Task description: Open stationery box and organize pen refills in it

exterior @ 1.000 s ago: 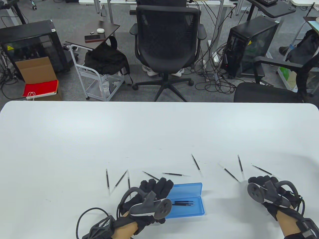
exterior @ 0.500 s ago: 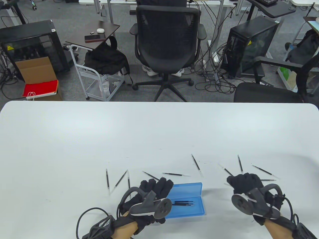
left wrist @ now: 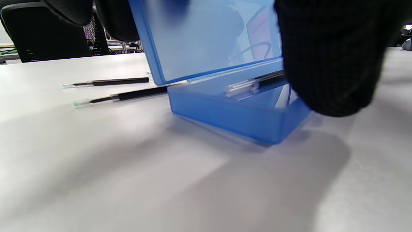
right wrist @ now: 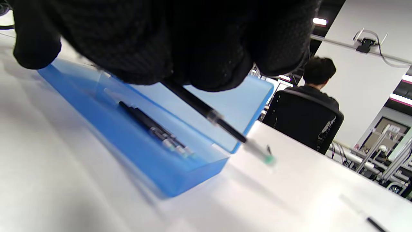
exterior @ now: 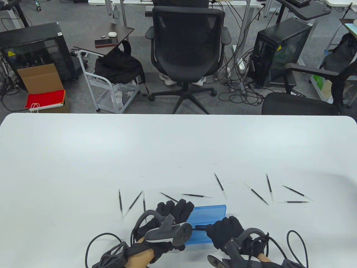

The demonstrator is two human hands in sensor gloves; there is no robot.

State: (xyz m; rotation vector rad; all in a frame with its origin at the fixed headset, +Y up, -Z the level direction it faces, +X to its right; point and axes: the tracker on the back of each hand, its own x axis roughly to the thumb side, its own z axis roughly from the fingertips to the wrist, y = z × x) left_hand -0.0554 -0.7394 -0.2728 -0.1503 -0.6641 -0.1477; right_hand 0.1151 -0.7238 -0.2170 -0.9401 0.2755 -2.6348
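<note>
The blue stationery box (exterior: 209, 212) stands open near the table's front edge, with two black refills (right wrist: 151, 127) lying in its base. My left hand (exterior: 178, 208) holds the lid (left wrist: 206, 38) up at the box's left end, fingers (left wrist: 116, 19) behind it. My right hand (exterior: 223, 227) hovers over the box's right half and pinches one pen refill (right wrist: 222, 124), whose clear tip points past the box's end. Several loose refills lie on the table: a group on the left (exterior: 134, 201), one behind the box (exterior: 195, 195), and more to the right (exterior: 256, 194).
The white table (exterior: 178, 150) stretches far behind the refills. Beyond its far edge stand a black office chair (exterior: 187, 53), a second chair (exterior: 301, 103) and computer towers. A seated person (right wrist: 317, 77) shows in the right wrist view's background.
My right hand left the refills on the right and moved left and toward the front edge, now over the box with a refill in it. The left hand stayed put.
</note>
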